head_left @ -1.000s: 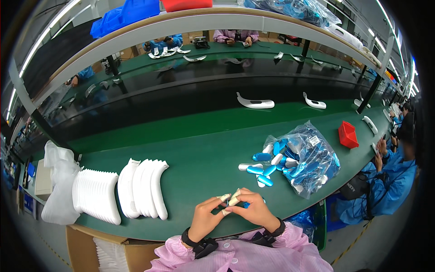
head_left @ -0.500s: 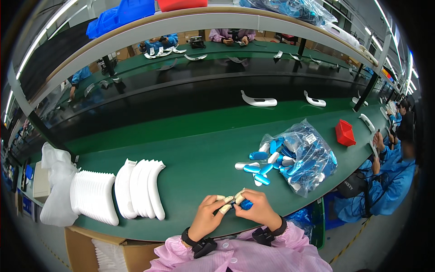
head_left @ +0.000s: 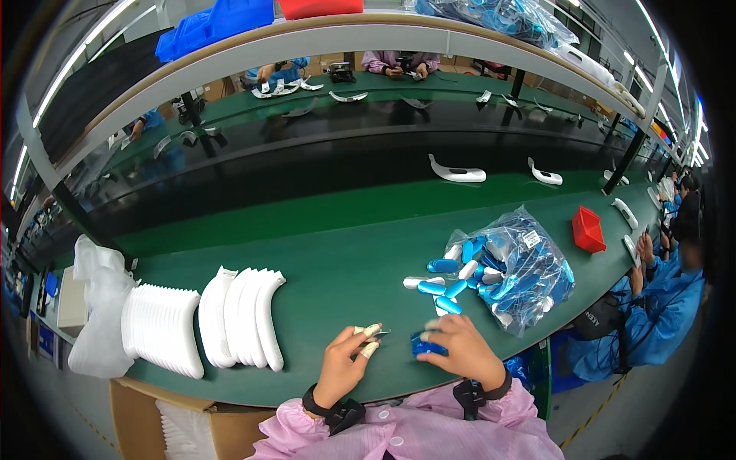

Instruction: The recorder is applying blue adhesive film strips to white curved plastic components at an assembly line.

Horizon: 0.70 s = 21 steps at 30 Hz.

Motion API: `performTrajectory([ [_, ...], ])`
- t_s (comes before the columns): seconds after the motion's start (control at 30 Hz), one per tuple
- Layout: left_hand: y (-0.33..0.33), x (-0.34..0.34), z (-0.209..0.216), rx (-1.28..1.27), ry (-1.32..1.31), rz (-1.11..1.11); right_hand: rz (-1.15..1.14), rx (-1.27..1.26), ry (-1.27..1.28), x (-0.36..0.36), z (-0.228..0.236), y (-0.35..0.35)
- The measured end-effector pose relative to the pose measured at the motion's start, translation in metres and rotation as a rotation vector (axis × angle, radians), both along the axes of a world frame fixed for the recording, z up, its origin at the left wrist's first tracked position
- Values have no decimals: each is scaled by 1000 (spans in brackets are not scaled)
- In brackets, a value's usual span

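Left hand [head_left: 346, 366] at six o'clock on the green bench mat [head_left: 337, 268], fingertips pinched on something small; what, cannot tell. Right hand [head_left: 458, 353] just beside it at three o'clock, curled loosely over a small blue plastic part [head_left: 428, 346] lying on the mat. Clear plastic bag of blue and white capsule-shaped parts [head_left: 514, 268] at one o'clock. Stack of curved white plastic shells [head_left: 241, 316] at nine o'clock, well apart.
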<state>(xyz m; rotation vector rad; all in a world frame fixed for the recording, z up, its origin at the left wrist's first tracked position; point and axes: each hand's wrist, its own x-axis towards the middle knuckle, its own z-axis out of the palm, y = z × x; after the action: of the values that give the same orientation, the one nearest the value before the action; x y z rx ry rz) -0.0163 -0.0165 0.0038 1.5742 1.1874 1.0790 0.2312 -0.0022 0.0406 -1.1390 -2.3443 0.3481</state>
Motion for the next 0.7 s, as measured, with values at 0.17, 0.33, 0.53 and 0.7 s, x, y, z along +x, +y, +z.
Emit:
performTrajectory([
  [0.17, -2, 8, 11, 63, 56, -66, 20, -266, 540, -36, 4, 9],
  [0.33, 0, -4, -7, 279, 332, -86, -114, -757, 1071, -34, 2, 21],
  [0.53, 2, -20, 27, 292, 939, 91, -35, -523, 1070, -33, -8, 35],
  [0.7, 5, -71, 16, 187, 1142, 654, -44, -482, 991, -29, -4, 34],
])
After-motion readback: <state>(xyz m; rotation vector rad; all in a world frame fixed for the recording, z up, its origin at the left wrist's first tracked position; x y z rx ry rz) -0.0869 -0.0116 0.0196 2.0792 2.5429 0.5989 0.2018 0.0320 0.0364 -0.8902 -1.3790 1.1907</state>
